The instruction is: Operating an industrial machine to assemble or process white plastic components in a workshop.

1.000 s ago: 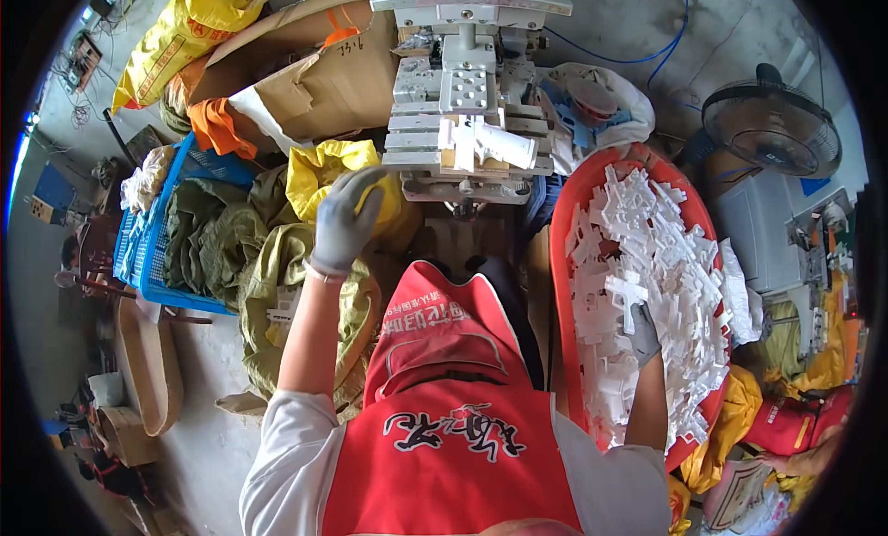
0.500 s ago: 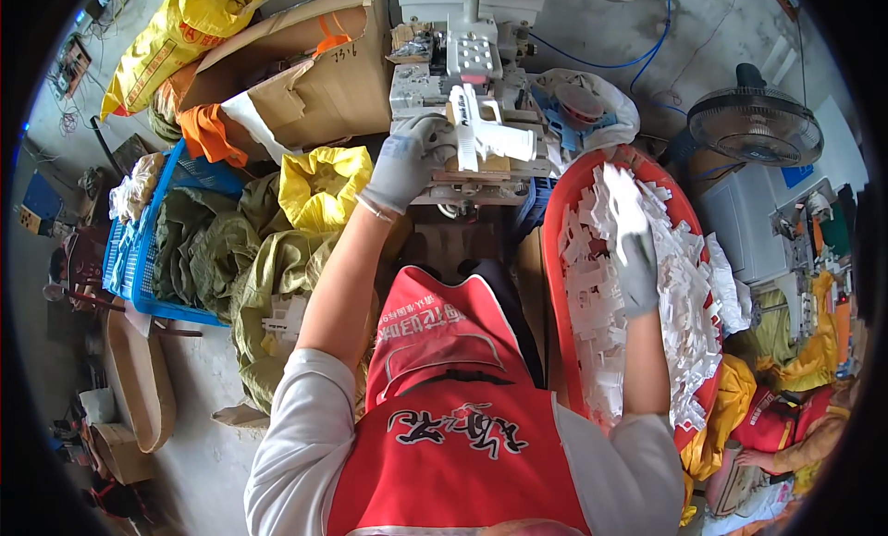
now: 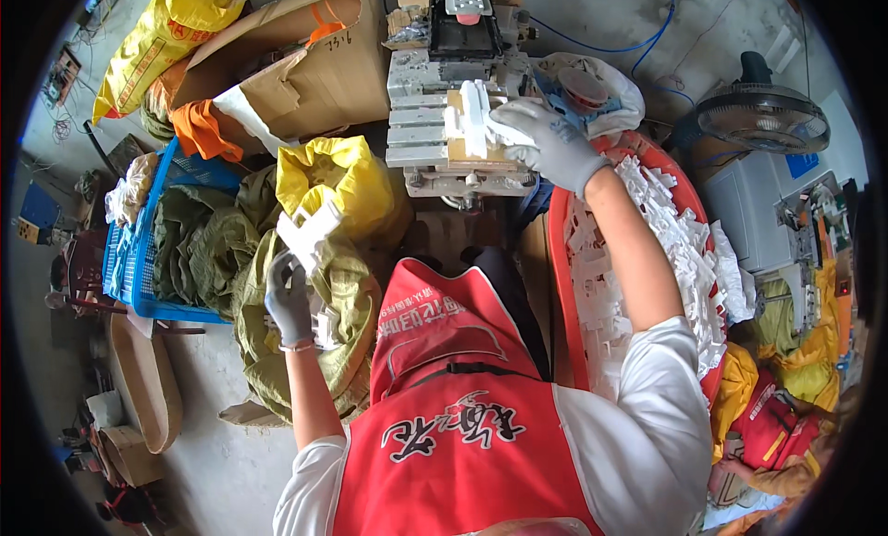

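Observation:
My right hand [image 3: 548,140], in a grey-white glove, grips a white plastic toy gun piece [image 3: 477,118] at the machine's wooden jig [image 3: 456,134]. The piece lies on that jig, partly covered by my fingers. My left hand [image 3: 289,300], also gloved, hovers above the olive woven sack [image 3: 347,291] with its fingers apart. Just past its fingertips another white toy gun piece [image 3: 313,231] shows over the sack's mouth; whether they still touch is unclear. A further white piece [image 3: 326,328] lies inside the sack.
A red tub [image 3: 560,286] heaped with white plastic parts [image 3: 647,231] stands at my right. The grey machine bed [image 3: 416,134] is ahead. Leftward are a yellow sack [image 3: 375,175], a blue basket [image 3: 139,277] and a cardboard box [image 3: 324,92]. A fan [image 3: 763,120] stands far right; another person sits lower right.
My left hand has moved from the machine to the olive sack with a white piece. My right hand has gone from the red tub to the jig. The machine's upper head has shifted away.

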The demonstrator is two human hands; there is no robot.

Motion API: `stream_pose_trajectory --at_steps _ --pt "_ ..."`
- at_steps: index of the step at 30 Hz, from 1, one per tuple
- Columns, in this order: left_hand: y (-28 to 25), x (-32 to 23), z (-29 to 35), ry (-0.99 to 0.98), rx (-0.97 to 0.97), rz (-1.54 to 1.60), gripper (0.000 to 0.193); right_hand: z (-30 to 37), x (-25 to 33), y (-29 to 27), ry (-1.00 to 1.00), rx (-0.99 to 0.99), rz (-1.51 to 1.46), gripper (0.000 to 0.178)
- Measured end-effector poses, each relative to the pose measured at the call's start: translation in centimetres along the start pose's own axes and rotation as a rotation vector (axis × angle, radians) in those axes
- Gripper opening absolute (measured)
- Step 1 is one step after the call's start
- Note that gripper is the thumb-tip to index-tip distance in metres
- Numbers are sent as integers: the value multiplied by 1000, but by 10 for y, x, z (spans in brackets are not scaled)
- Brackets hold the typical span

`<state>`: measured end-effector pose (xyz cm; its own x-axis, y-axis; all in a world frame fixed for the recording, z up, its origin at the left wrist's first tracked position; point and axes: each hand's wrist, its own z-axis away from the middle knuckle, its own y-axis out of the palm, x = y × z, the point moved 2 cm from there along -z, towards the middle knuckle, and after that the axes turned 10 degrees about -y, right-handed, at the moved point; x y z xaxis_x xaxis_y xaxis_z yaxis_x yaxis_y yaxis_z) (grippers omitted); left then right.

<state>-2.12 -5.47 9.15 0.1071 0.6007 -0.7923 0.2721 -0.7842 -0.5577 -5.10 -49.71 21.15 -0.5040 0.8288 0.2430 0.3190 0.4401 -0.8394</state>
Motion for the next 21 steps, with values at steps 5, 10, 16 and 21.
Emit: stream_pose_trajectory --at_steps 5,10,16,21 --pt "1 56 17 -139 70 18 23 15 -5 0 -104 85 221 48" --pt "-14 82 34 -263 8 -217 31 85 -6 -18 70 -175 8 43" --pt "-42 158 26 -133 -17 -483 31 313 -61 30 913 485 129 40" --pt "-8 102 38 -116 140 -279 27 383 -15 110 872 710 168 47"
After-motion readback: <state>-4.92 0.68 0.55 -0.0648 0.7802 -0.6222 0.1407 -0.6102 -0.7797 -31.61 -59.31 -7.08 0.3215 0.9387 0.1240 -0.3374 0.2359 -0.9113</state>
